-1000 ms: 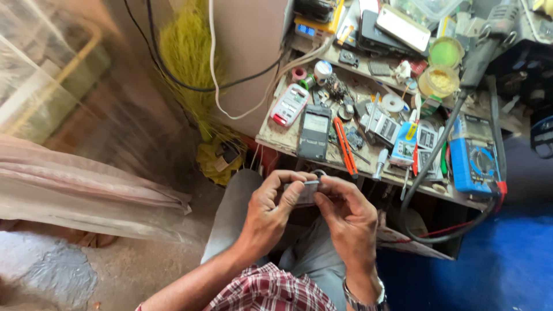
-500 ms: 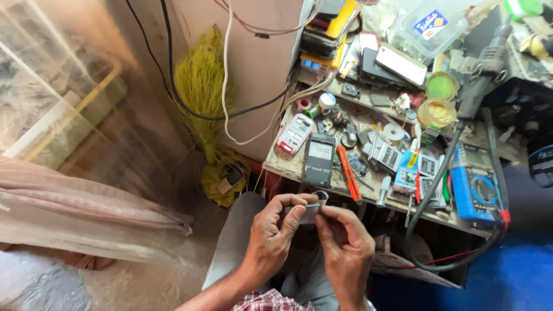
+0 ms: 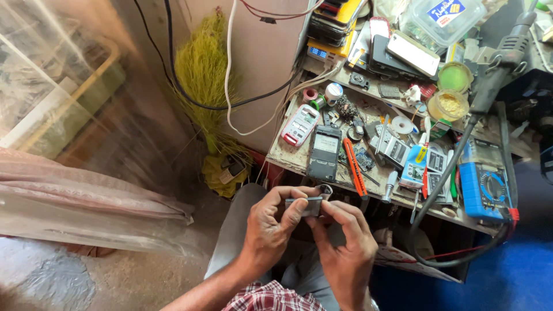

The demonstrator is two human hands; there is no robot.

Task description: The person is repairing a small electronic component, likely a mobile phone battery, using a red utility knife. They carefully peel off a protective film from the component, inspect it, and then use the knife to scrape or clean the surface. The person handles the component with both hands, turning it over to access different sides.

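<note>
A small grey part is pinched between the fingers of both hands, held above the lap and just in front of the bench edge. The left hand is curled, its thumb and forefinger closed on the part's near side, the thumb laid along its top edge. The right hand is closed on the part's other end, its fingers bent over the part from the right, so that much of the part is hidden; what kind of part it is cannot be told. A small metal ring is seen at the part's upper end, just beyond the fingertips.

Just beyond the part, on the bench, a dark phone is laid face up. To the left of that phone a white and red phone is laid; to its right an orange cutter is set along the bench. Farther right of the phone a blue multimeter is placed near the bench's right end, with a black cable run across beside it. Beyond the phone, small tape rolls, a green round tin and a clear lidded box are seen. Left of the phone, off the bench, a yellow-green broom is leaned against the wall.
</note>
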